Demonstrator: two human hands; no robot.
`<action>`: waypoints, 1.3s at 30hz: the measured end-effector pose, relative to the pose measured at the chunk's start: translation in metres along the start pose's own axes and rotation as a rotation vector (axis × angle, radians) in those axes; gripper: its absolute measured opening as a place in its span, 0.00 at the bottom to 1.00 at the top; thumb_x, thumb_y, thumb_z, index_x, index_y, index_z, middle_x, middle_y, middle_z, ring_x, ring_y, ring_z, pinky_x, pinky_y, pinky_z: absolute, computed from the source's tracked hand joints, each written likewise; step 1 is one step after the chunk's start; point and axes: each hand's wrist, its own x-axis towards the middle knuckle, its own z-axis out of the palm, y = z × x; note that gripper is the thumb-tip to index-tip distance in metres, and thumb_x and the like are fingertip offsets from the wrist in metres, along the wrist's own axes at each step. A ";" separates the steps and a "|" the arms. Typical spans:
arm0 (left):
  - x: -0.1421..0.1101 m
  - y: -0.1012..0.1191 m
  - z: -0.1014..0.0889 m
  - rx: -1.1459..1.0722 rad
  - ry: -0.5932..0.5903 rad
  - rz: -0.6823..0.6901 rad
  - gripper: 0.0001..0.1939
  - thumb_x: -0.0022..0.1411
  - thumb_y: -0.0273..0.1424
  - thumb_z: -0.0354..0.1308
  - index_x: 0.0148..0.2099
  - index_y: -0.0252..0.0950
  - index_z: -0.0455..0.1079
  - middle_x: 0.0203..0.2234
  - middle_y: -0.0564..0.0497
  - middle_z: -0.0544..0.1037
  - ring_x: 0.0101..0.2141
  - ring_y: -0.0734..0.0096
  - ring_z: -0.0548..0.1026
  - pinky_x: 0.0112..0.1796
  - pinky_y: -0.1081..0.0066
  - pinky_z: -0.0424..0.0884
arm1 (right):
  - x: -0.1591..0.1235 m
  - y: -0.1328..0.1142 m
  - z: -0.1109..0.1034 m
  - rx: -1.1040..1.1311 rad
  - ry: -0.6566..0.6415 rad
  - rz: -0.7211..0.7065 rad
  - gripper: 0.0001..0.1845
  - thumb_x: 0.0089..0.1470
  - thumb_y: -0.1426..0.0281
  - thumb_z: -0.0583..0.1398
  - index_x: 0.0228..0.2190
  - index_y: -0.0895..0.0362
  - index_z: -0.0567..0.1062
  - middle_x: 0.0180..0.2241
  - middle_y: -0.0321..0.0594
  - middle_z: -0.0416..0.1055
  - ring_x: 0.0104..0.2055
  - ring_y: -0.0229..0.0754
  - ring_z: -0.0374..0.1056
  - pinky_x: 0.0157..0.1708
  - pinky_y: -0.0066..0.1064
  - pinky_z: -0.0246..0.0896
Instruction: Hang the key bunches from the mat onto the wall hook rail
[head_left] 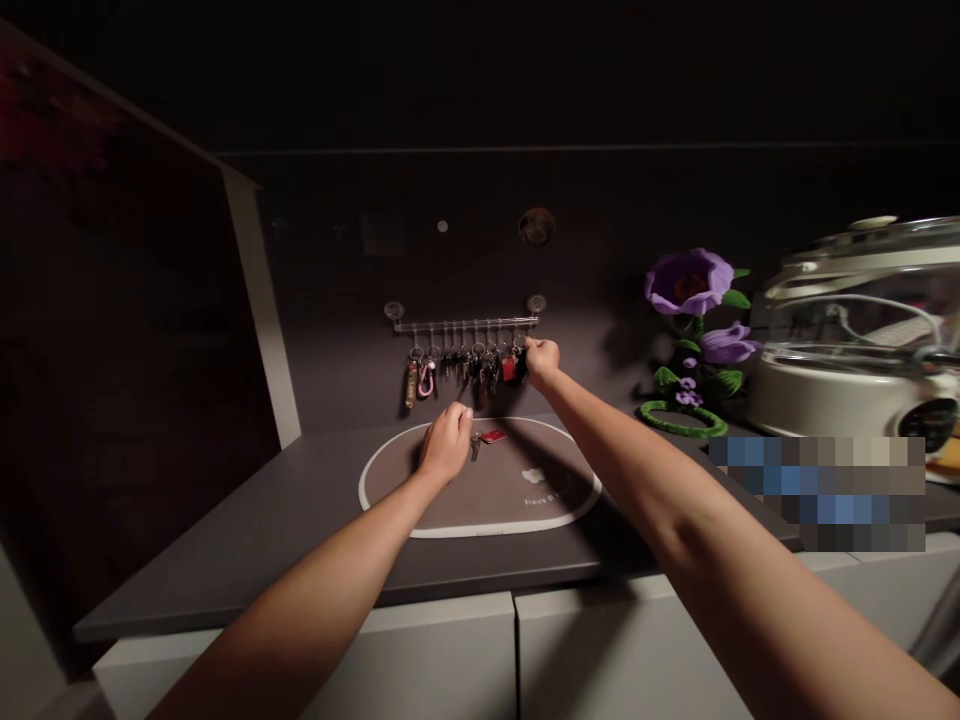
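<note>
A clear hook rail [465,325] on the dark wall carries several key bunches [491,368], a pink carabiner [427,379] and a long tan key fob [411,383]. My right hand [544,362] is closed in a pinch at the rail's right end, against dark keys [523,366] beside a red tag [509,369]. Lower and to the left, above the mat, my left hand [448,440] is closed. Keys [475,446] and a red card-like tag [493,436] show just beyond its thumb; the grip on them is partly hidden.
Under my hands, an oval brown mat [480,515] with a white border lies on the dark counter [225,540]. At right stand a purple artificial flower [690,285] with a green base ring [682,420] and a cream appliance [832,390]. A side panel [259,310] rises at left.
</note>
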 end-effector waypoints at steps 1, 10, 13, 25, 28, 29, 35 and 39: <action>0.000 0.000 0.000 0.003 -0.001 -0.003 0.13 0.64 0.34 0.38 0.31 0.37 0.60 0.25 0.51 0.70 0.30 0.70 0.68 0.32 0.72 0.61 | 0.001 0.003 0.000 0.008 -0.005 -0.001 0.13 0.42 0.63 0.55 0.19 0.61 0.68 0.20 0.36 0.63 0.24 0.34 0.57 0.28 0.27 0.53; 0.000 -0.003 0.000 -0.006 0.001 0.009 0.13 0.64 0.33 0.39 0.31 0.37 0.61 0.27 0.50 0.71 0.31 0.70 0.69 0.33 0.72 0.62 | 0.005 0.018 -0.003 0.002 -0.080 -0.060 0.16 0.42 0.58 0.55 0.23 0.60 0.68 0.20 0.35 0.63 0.23 0.33 0.55 0.25 0.24 0.52; 0.000 -0.003 -0.001 -0.006 -0.003 -0.002 0.13 0.64 0.33 0.39 0.32 0.37 0.61 0.28 0.50 0.71 0.31 0.70 0.69 0.34 0.72 0.62 | 0.005 0.018 -0.005 0.010 -0.087 -0.055 0.14 0.43 0.60 0.55 0.26 0.60 0.68 0.22 0.35 0.64 0.24 0.32 0.55 0.26 0.24 0.53; 0.002 -0.007 0.001 -0.016 -0.003 -0.005 0.13 0.64 0.33 0.39 0.32 0.37 0.62 0.28 0.49 0.71 0.32 0.69 0.69 0.35 0.71 0.63 | -0.008 0.013 -0.020 -0.016 -0.138 -0.116 0.11 0.45 0.69 0.55 0.33 0.60 0.68 0.35 0.43 0.69 0.36 0.37 0.63 0.41 0.29 0.57; 0.002 -0.008 0.001 -0.003 -0.025 -0.006 0.13 0.63 0.33 0.39 0.33 0.37 0.62 0.29 0.48 0.71 0.33 0.68 0.69 0.36 0.70 0.63 | -0.020 0.009 -0.023 -0.054 -0.090 -0.144 0.14 0.46 0.70 0.55 0.37 0.61 0.68 0.40 0.47 0.68 0.40 0.39 0.63 0.43 0.30 0.56; 0.002 -0.008 0.001 0.002 -0.037 -0.006 0.13 0.63 0.33 0.39 0.33 0.37 0.62 0.29 0.48 0.72 0.34 0.68 0.69 0.36 0.70 0.63 | -0.026 0.007 -0.023 -0.059 -0.088 -0.146 0.14 0.46 0.70 0.55 0.38 0.61 0.68 0.41 0.47 0.68 0.40 0.39 0.63 0.42 0.30 0.56; 0.002 -0.014 0.003 0.036 -0.137 0.007 0.11 0.62 0.30 0.41 0.35 0.37 0.64 0.32 0.48 0.72 0.36 0.68 0.69 0.39 0.69 0.63 | -0.072 0.011 -0.027 -0.041 -0.263 -0.112 0.09 0.46 0.68 0.55 0.31 0.60 0.69 0.32 0.40 0.70 0.33 0.35 0.63 0.37 0.28 0.57; 0.002 -0.017 0.003 0.044 -0.197 -0.010 0.09 0.61 0.28 0.43 0.35 0.37 0.65 0.34 0.47 0.72 0.38 0.67 0.69 0.41 0.68 0.63 | -0.096 0.026 -0.032 -0.119 -0.498 -0.152 0.07 0.45 0.69 0.56 0.27 0.60 0.70 0.28 0.37 0.69 0.29 0.34 0.61 0.34 0.27 0.56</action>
